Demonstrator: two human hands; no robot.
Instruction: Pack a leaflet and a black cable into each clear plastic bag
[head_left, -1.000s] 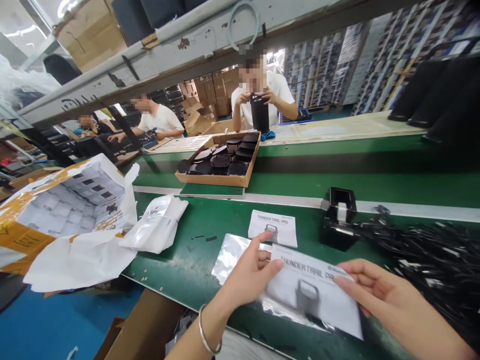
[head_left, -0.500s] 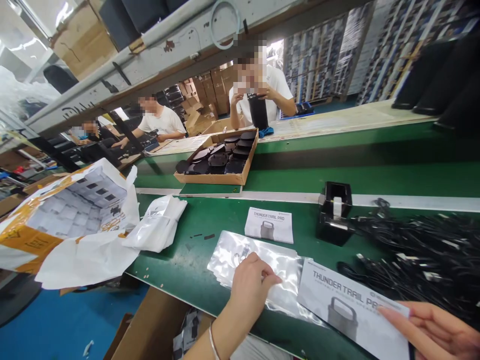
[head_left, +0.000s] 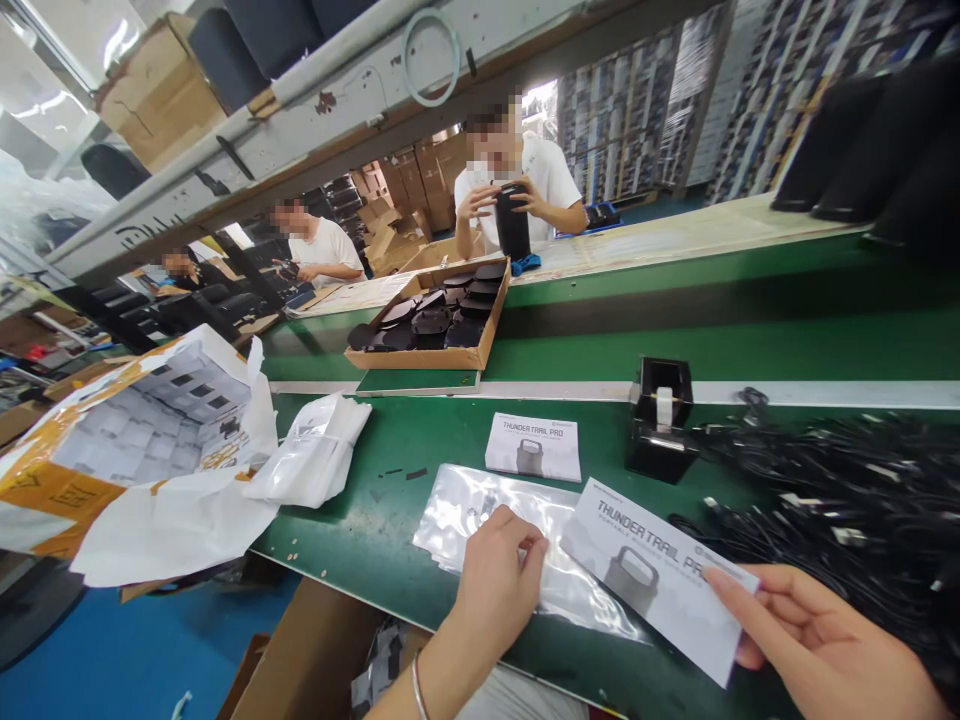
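Note:
My right hand (head_left: 814,625) pinches a white booklet (head_left: 656,580) by its right edge, thumb on top. The booklet is printed "THUNDER TRAIL PRO" with a grey speaker picture, and its left end overlaps a pile of clear plastic bags (head_left: 457,505). On those bags rests my left hand (head_left: 502,570), thumb and fingers pinched together at the top bag's film. Just behind the pile lies a small stack of matching booklets (head_left: 532,447) on the green bench.
Black cables (head_left: 832,480) are heaped at right beside a black tape dispenser (head_left: 660,420). White plastic bags (head_left: 315,450) and an open carton of booklets (head_left: 161,420) stand left. Across the bench is a shallow box (head_left: 420,357) of black parts. A co-worker (head_left: 555,170) holds a black cylinder (head_left: 512,225).
My right hand has brought the booklet leftward and slightly up, over the right end of the bags. My left hand's fingers have drawn closer together, staying on the bags.

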